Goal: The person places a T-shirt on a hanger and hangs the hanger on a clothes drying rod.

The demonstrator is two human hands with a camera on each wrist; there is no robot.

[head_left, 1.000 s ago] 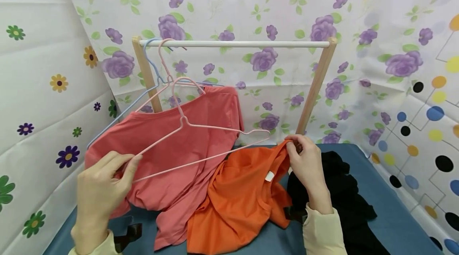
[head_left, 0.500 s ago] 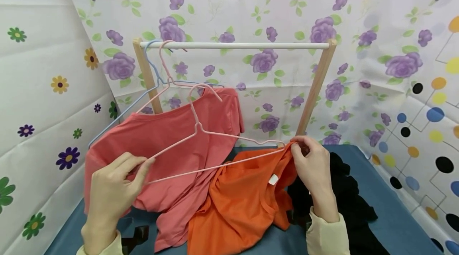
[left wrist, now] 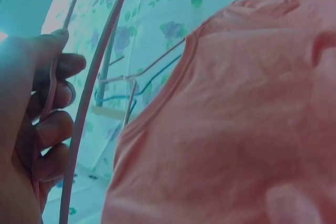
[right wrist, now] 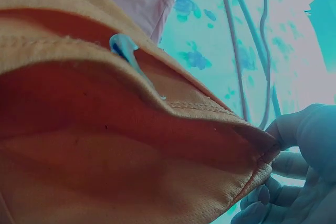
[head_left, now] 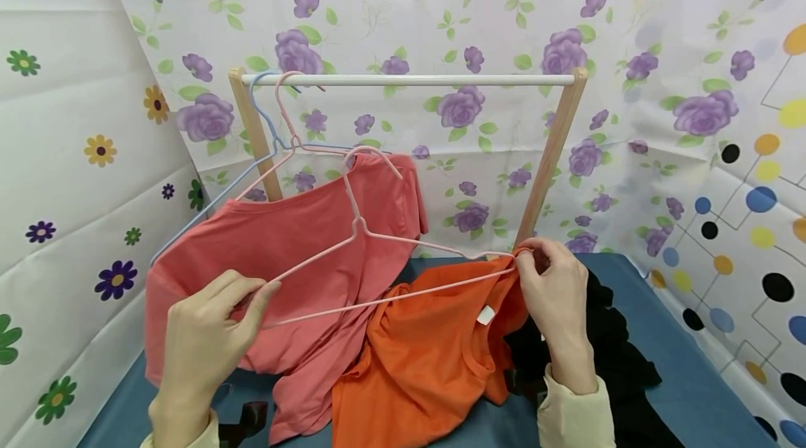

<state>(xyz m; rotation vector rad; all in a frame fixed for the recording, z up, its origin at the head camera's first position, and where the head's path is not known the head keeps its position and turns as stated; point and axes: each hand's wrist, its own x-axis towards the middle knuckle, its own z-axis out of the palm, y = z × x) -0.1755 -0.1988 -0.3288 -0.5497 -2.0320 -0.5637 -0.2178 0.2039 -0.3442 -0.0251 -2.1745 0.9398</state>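
A pink wire hanger is held at its left end by my left hand, fingers curled round the wire in the left wrist view. Its right end reaches the shoulder of an orange shirt. There my right hand pinches the shirt's edge between thumb and fingers. In the right wrist view the shirt's neck opening gapes, and the hanger's end meets the cloth by the thumb. A white tag shows inside the neckline. Most of the orange shirt lies on the blue surface.
Behind stands a rack with a white rail and wooden posts. A blue hanger and another pink hanger hook over its left end, with a coral shirt hanging there. Black cloth lies at right on the blue surface.
My left hand has carried the hanger rightward, bringing its right end up to the orange shirt's shoulder. My right hand, still pinching the shirt, has shifted slightly right.
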